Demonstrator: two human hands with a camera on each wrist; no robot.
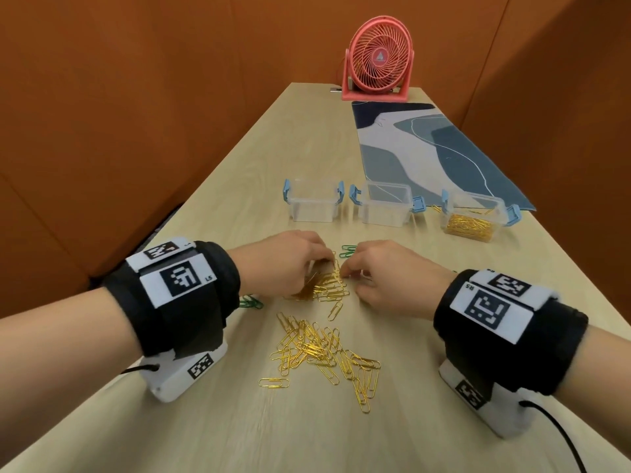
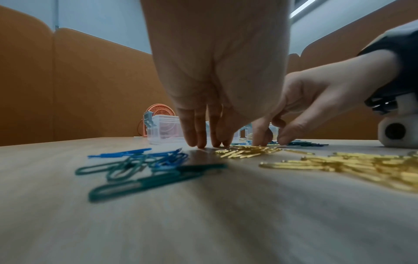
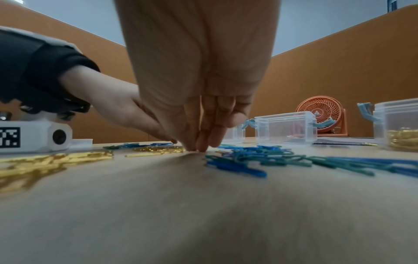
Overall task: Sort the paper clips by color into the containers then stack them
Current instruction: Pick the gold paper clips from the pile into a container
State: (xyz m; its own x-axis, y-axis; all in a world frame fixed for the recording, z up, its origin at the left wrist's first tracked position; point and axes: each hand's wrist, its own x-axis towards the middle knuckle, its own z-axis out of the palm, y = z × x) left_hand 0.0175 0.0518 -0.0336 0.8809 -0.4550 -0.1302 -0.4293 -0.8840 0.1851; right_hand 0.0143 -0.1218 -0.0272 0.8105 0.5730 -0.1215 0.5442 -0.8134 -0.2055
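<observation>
Both hands meet over a small heap of gold paper clips at mid-table. My left hand stands with straight fingers pointing down, tips on the wood beside the heap. My right hand has its thumb and fingertips set down on the heap's other side; no clip is lifted. A larger scatter of gold clips lies nearer me. Blue and green clips lie outside each hand. Three clear containers stand behind: two empty, one holding gold clips.
A patterned blue mat lies behind the containers at the right, with a pink fan at the table's far end. Orange partition walls close in on all sides. The table's left edge runs close to the left container.
</observation>
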